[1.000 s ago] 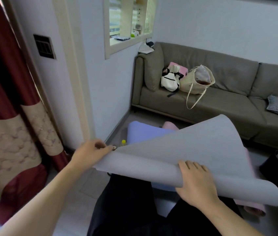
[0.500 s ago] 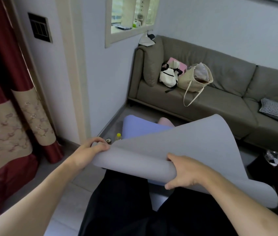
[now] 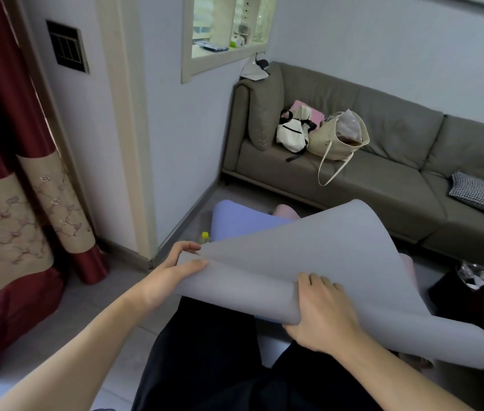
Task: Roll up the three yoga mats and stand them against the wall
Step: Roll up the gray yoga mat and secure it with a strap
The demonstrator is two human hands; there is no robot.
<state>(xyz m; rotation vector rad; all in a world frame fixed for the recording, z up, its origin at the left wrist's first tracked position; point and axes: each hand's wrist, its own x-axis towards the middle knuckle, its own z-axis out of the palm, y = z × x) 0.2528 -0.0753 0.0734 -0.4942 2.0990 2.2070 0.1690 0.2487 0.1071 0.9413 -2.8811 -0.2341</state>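
A grey yoga mat is lifted off the floor in front of me, its near edge curled into a loose roll and the rest billowing up behind. My left hand pinches the roll's left corner between thumb and fingers. My right hand wraps round the curled edge further right. Behind the grey mat a blue-violet mat lies on the floor, and part of a pink mat shows beside it. The grey sheet hides most of both.
A grey-brown sofa with two bags and a checked cushion lines the far wall. A small yellow-capped bottle stands by the skirting. Red and beige curtains hang on the left. A dark bin sits at the right. My dark trousers fill the foreground.
The view has tilted and shifted slightly. My right hand has slid further round the curled edge, and my left thumb now lies on top of the mat's corner.
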